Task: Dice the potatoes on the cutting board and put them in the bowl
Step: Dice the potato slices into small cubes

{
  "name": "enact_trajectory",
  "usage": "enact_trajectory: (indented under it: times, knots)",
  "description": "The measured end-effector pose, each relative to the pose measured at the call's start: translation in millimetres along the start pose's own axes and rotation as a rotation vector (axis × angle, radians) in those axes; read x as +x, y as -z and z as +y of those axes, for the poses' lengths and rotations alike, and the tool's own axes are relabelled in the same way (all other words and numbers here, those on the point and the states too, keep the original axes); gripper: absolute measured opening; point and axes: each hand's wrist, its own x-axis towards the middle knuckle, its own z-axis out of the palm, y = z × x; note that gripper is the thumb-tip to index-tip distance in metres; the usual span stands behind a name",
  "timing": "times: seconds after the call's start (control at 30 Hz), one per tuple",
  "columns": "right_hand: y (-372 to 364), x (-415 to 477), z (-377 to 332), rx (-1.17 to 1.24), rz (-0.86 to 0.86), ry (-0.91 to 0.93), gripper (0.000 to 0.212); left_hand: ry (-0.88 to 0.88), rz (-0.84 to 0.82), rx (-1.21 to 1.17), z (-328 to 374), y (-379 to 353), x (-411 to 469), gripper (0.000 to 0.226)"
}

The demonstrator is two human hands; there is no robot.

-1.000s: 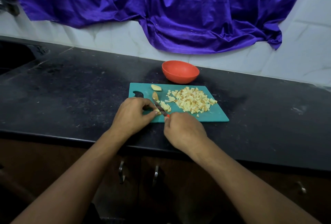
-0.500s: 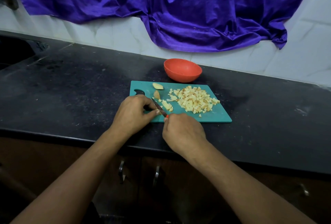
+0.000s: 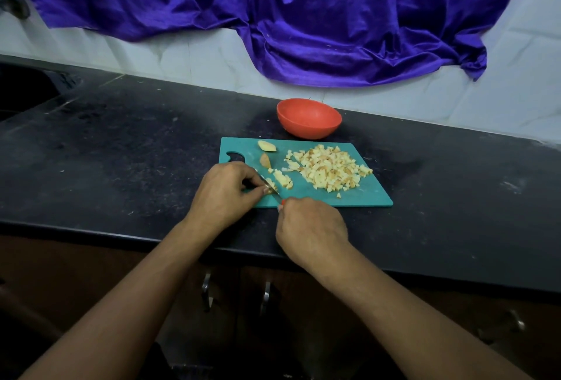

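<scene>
— The dark desk (image 3: 121,143)?
— I see a teal cutting board (image 3: 364,196) there, diced potatoes (image 3: 328,170) heaped on it, red bowl (image 3: 308,118) just behind.
— Hands?
— Left hand (image 3: 224,194) pinches a potato piece (image 3: 269,190); right hand (image 3: 312,231) curls round the knife (image 3: 278,196), blade against that piece.

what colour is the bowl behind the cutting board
The bowl is orange-red, plain inside and out, seen clearly in the head view.
</scene>
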Motion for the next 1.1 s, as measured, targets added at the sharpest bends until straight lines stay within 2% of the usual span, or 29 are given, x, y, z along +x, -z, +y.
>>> enact_trajectory:
  times: [0.13, 0.33, 0.53, 0.77, 1.1]
  knots:
    - [1.5, 4.9, 17.4, 0.226, -0.045, -0.108, 0.038, 0.023, 0.011, -0.002, 0.4, -0.6, 0.1, 0.007]
    - [11.1, 5.2, 32.9, 0.447, -0.092, -0.124, 0.039, 0.024, 0.007, -0.015, 3.2, 0.9, -1.8, 0.008]
    - [5.4, -3.9, 27.9, 0.276, -0.012, 0.038, 0.035, 0.05, 0.109, -0.192, -1.4, 2.2, -2.0, 0.017]
    - [-3.4, -7.0, 11.5, 0.013, 0.11, 0.179, 0.041, 0.075, 0.13, -0.154, -4.4, 1.1, -0.3, 0.023]
    - [6.0, 13.7, 48.9, -0.001, 0.02, -0.053, 0.037, 0.086, 0.11, -0.15, -4.0, 1.8, 0.3, 0.022]
